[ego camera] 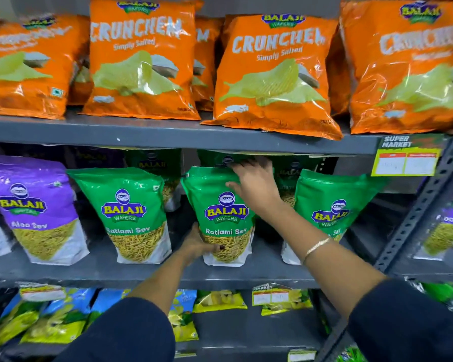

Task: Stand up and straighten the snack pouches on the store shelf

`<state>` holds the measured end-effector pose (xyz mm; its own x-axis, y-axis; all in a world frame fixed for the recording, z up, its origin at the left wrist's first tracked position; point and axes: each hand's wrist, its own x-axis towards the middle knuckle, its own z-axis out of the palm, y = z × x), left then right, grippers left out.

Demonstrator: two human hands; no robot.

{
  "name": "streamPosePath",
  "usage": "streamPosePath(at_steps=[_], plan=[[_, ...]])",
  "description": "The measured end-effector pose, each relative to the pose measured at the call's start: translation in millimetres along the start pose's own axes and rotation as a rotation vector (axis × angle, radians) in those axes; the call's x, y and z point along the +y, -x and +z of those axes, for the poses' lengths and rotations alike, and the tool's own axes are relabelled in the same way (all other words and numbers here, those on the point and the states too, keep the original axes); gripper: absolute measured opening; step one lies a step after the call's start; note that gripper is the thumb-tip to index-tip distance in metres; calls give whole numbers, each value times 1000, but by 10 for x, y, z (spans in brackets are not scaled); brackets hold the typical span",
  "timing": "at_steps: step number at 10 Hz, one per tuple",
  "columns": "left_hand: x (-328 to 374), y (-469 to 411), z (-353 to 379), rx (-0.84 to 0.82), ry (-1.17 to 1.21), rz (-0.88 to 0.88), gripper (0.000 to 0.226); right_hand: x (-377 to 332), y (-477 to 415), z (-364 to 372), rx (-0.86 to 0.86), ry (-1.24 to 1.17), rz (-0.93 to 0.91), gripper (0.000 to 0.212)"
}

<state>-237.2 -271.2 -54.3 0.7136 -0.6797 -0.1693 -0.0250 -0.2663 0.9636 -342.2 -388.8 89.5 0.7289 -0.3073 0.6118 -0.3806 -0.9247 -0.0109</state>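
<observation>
A green Ratlami Sev pouch (215,205) stands upright in the middle of the grey middle shelf (262,273). My left hand (196,244) grips its lower left side, thumb across the front. My right hand (254,184) holds its top right corner, fingers reaching over the top edge. Another green pouch (128,212) stands to the left, leaning slightly. A third green pouch (330,202) stands to the right, partly hidden by my right forearm. More green pouches stand behind in the dark at the back of the shelf.
A purple Aloo Sev pouch (37,212) stands at the far left. Orange Crunchem chip bags (272,74) fill the shelf above. A price tag (407,158) hangs on the right. Blue and yellow packets (50,317) lie below. A slotted upright (426,202) bounds the right side.
</observation>
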Motion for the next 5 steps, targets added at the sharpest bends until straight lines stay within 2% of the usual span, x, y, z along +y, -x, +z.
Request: streamPosePath(at_steps=[1,3,4,5], plan=[[5,23,-14,-18,-22,16,84,-80,-200,-122,-243,-72,154,35],[47,21,-52,-87,-51,-11,86,-125,-136,-183,-121,-63,189,34],[148,204,-9,-8,-142,57,98,-175,191,-254,224,-26,-28,32],[121,272,-39,303,-185,288,96,-236,392,-295,398,-76,-189,30]])
